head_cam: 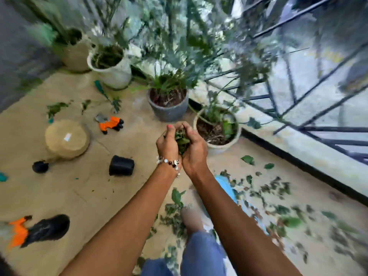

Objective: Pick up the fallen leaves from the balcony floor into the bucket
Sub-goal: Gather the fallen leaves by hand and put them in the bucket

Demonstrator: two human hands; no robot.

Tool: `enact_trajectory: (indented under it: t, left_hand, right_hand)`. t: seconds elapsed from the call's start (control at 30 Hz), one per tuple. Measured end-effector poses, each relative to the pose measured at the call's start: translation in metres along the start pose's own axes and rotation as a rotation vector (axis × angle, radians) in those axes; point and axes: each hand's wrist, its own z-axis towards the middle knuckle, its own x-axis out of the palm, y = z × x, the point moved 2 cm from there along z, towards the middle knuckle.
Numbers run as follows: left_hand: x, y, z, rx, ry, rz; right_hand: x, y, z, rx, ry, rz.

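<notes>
My left hand [168, 143] and my right hand [194, 148] are cupped together in the middle of the view, fingers curled round a bunch of green leaves [181, 139] held between them above the floor. Many more fallen leaves [276, 198] lie scattered over the tan balcony floor at the right and near my foot [173, 214]. A round beige bucket [66, 138] stands at the left, apart from my hands. The picture is blurred by motion.
Potted plants stand along the back: a grey pot [169, 105], a white pot [218, 129] just beyond my hands, and two pale pots [110, 65]. Orange-and-black gloves [111, 124] and a small black pot [121, 165] lie on the floor. A metal railing [298, 108] borders the right side.
</notes>
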Motion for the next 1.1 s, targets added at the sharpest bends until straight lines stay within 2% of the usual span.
enact_trajectory:
  t: [0.13,0.23,0.4,0.53,0.63,0.73,0.93,1.0,1.1]
  left_hand:
    - [0.036,-0.054,-0.129,-0.010,0.146,0.068]
    - [0.054,-0.069,-0.227,-0.042,0.284,0.107]
    - [0.071,-0.037,-0.366,-0.140,0.538,0.220]
    - [0.075,0.006,-0.483,-0.205,0.745,0.404]
    - [0.066,0.045,-0.566,-0.251,0.953,0.579]
    - [0.059,0.078,-0.599,-0.241,1.060,0.697]
    - [-0.002,0.167,-0.721,-0.300,1.426,1.102]
    - [-0.028,0.195,-0.753,-0.424,1.512,1.172]
    - [-0.068,0.230,-0.792,-0.793,1.457,1.152]
  right_hand:
    - [0.028,0.088,-0.119,-0.111,-0.072,0.060]
    - [0.022,0.140,-0.211,-0.223,-0.176,0.091]
    - [-0.027,0.210,-0.348,-0.452,-0.375,0.113]
    - [-0.086,0.249,-0.454,-0.651,-0.527,0.204]
    - [-0.147,0.257,-0.520,-0.775,-0.724,0.320]
    - [-0.173,0.255,-0.556,-0.830,-0.791,0.430]
    - [-0.277,0.226,-0.673,-0.959,-1.018,0.672]
    - [-0.308,0.208,-0.703,-0.968,-1.119,0.684]
    - [-0.353,0.177,-0.735,-0.983,-1.319,0.699]
